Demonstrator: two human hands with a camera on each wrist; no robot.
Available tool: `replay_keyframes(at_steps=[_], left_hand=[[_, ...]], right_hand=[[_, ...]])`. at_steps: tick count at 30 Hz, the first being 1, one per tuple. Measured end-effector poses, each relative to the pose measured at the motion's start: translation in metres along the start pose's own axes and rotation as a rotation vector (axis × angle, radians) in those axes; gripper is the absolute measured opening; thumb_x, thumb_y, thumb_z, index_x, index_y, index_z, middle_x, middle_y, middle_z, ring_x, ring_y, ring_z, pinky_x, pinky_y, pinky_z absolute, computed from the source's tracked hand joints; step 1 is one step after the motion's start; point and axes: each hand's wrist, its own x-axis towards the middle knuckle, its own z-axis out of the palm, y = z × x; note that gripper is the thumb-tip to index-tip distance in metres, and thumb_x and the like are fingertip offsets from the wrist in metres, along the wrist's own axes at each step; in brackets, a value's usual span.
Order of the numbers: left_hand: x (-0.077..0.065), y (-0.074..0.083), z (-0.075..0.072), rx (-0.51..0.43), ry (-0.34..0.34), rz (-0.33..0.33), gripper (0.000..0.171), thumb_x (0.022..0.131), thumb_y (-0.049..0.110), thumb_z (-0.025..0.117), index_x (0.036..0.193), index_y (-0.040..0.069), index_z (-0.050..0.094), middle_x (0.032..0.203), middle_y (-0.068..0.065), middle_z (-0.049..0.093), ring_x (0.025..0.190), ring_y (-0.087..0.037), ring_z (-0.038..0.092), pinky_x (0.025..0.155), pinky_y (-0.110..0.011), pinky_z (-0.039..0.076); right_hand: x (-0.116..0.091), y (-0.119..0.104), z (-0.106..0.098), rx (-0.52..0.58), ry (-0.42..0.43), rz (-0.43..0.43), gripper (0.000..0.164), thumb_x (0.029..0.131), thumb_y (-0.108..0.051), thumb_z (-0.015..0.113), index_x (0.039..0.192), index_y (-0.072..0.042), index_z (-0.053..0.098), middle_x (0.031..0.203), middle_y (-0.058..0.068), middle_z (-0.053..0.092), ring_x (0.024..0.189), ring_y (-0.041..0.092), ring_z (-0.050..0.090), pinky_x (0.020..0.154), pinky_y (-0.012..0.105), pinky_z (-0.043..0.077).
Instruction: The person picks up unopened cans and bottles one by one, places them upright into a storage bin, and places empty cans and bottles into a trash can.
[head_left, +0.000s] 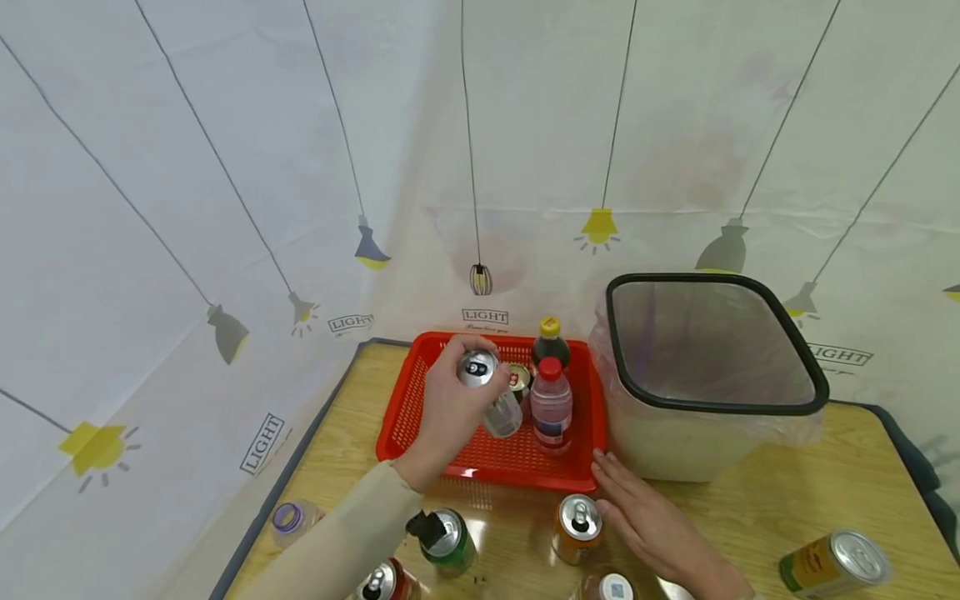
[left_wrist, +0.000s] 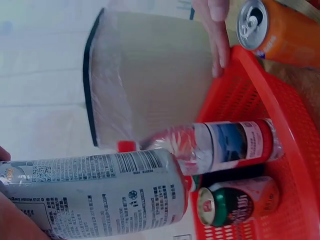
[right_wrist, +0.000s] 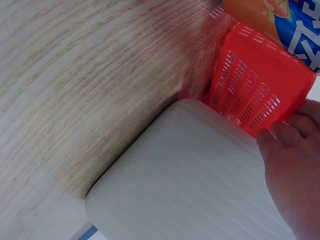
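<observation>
Above the red basket (head_left: 487,478), my left hand (head_left: 453,396) grips a silver-white drink can (left_wrist: 100,195), its top (head_left: 477,367) turned up toward the head view. My right hand (head_left: 652,521) rests its straight fingertips on the basket's front right corner. Inside the basket stand a red-capped bottle (head_left: 552,408), a dark bottle with a yellow cap (head_left: 551,346), and a red-and-green can (left_wrist: 240,201). An orange can (head_left: 576,533) stands in front of the basket, close by my right thumb.
A lined bin (head_left: 667,446) with a black rim stands right of the basket. Around the table's front are a green can (head_left: 450,546), a red can (head_left: 390,581), a purple-necked bottle (head_left: 296,521), a white-topped bottle (head_left: 611,587), and a yellow-green can (head_left: 832,565) lying tilted at right.
</observation>
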Motion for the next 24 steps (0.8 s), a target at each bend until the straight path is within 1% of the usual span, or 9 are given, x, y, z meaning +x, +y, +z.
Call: replay_keyframes(at_steps=[2,6,8,11,14,16,19,22,24], left_hand=[[0.010,-0.007,0.000,0.023,0.012,-0.051,0.029,0.093,0.018,0.075,0.119,0.014,0.062,0.120,-0.006,0.064,0.106,-0.024,0.063,0.083,-0.043,0.060],[0.029,-0.026,0.003,0.044,0.052,-0.156,0.032,0.093,0.020,0.076,0.121,0.014,0.062,0.123,-0.005,0.064,0.105,-0.024,0.062,0.083,-0.042,0.058],[0.038,-0.037,0.004,0.034,0.089,-0.222,0.033,0.092,0.020,0.076,0.122,0.014,0.062,0.123,-0.006,0.064,0.104,-0.025,0.062,0.082,-0.042,0.057],[0.051,-0.053,0.006,-0.007,0.159,-0.324,0.035,0.091,0.018,0.076,0.123,0.016,0.062,0.123,-0.007,0.063,0.103,-0.026,0.062,0.083,-0.044,0.055],[0.061,-0.070,0.007,-0.035,0.207,-0.396,0.035,0.091,0.015,0.076,0.123,0.019,0.062,0.123,-0.008,0.062,0.104,-0.027,0.062,0.084,-0.046,0.055],[0.067,-0.081,0.008,-0.032,0.213,-0.420,0.036,0.091,0.015,0.076,0.123,0.020,0.062,0.124,-0.008,0.062,0.105,-0.028,0.062,0.085,-0.047,0.055],[0.075,-0.095,0.010,0.000,0.188,-0.429,0.037,0.091,0.016,0.075,0.126,0.018,0.061,0.124,-0.009,0.063,0.105,-0.028,0.062,0.084,-0.047,0.055],[0.081,-0.109,0.011,0.020,0.154,-0.417,0.040,0.091,0.015,0.074,0.129,0.014,0.061,0.124,-0.010,0.063,0.104,-0.028,0.062,0.083,-0.045,0.055],[0.085,-0.118,0.011,0.025,0.140,-0.404,0.041,0.091,0.014,0.074,0.130,0.013,0.061,0.124,-0.011,0.063,0.103,-0.027,0.062,0.081,-0.044,0.055]], right_hand=[[0.000,0.001,0.000,0.000,-0.006,0.000,0.047,0.104,-0.023,0.063,0.143,0.002,0.059,0.156,0.014,0.049,0.141,0.039,0.047,0.118,0.010,0.008],[0.000,0.001,-0.001,0.013,-0.010,0.007,0.046,0.104,-0.022,0.062,0.144,0.002,0.059,0.157,0.013,0.048,0.141,0.039,0.047,0.119,0.011,0.008],[0.000,0.000,-0.001,0.018,-0.013,0.011,0.046,0.105,-0.022,0.062,0.144,0.001,0.058,0.157,0.013,0.048,0.142,0.039,0.046,0.119,0.011,0.009],[0.000,-0.001,-0.001,0.020,-0.016,0.011,0.046,0.105,-0.023,0.062,0.144,0.002,0.058,0.157,0.013,0.048,0.141,0.040,0.046,0.119,0.011,0.009],[0.001,-0.001,-0.002,0.021,-0.014,0.010,0.047,0.104,-0.022,0.062,0.144,0.002,0.058,0.157,0.013,0.048,0.141,0.039,0.047,0.118,0.011,0.009],[0.001,-0.001,-0.002,0.022,-0.016,0.013,0.047,0.104,-0.022,0.063,0.144,0.002,0.058,0.157,0.013,0.048,0.141,0.038,0.047,0.118,0.012,0.009],[0.001,0.000,-0.002,0.019,-0.031,0.035,0.048,0.105,-0.024,0.062,0.146,0.000,0.057,0.158,0.011,0.047,0.143,0.035,0.046,0.119,0.013,0.012],[0.000,0.001,-0.003,0.003,-0.052,0.050,0.049,0.105,-0.027,0.062,0.147,-0.003,0.057,0.160,0.008,0.046,0.144,0.033,0.044,0.119,0.025,0.028],[-0.001,0.002,-0.003,-0.011,-0.057,0.047,0.049,0.105,-0.027,0.062,0.148,-0.004,0.057,0.160,0.006,0.045,0.145,0.031,0.044,0.117,0.034,0.035]])
